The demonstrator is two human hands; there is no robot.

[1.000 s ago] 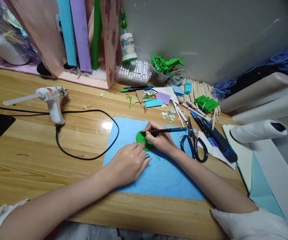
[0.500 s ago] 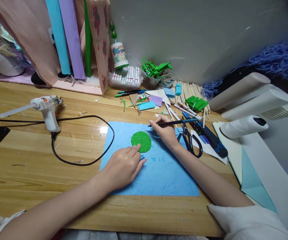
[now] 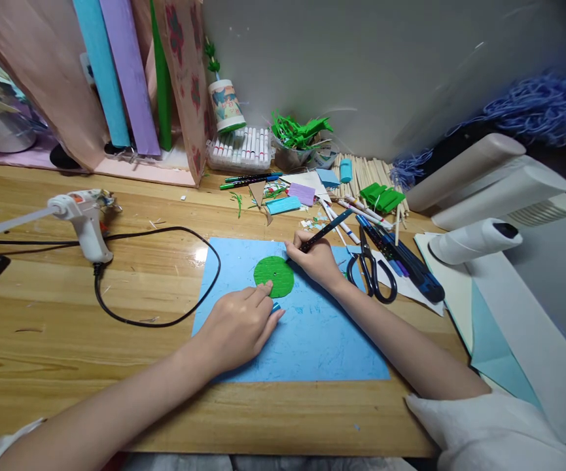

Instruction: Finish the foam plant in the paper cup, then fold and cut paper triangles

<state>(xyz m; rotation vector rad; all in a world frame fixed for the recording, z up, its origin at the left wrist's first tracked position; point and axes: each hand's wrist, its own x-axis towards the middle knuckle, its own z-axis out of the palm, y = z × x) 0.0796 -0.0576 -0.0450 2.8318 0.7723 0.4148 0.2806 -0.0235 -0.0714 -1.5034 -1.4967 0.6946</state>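
A green paper disc [image 3: 273, 275] lies on a blue sheet [image 3: 312, 333] on the wooden desk. My left hand [image 3: 237, 324] rests on the sheet with curled fingers, its fingertips pressing the disc's near edge; a small blue piece peeks out beside them. My right hand [image 3: 315, 260] is closed round a dark pen [image 3: 326, 230], whose tip sits at the disc's far right edge.
Black scissors [image 3: 371, 271] and several markers [image 3: 400, 258] lie right of the sheet. A white glue gun [image 3: 79, 219] with a black looping cord [image 3: 165, 275] sits to the left. Paper rolls, a marker box, green scraps and wooden sticks crowd the back wall. White rolls lie at right.
My right hand lifted off the disc, moved to its right and uncovered it, then brought the pen tip back to the disc's edge. My left hand stayed put.
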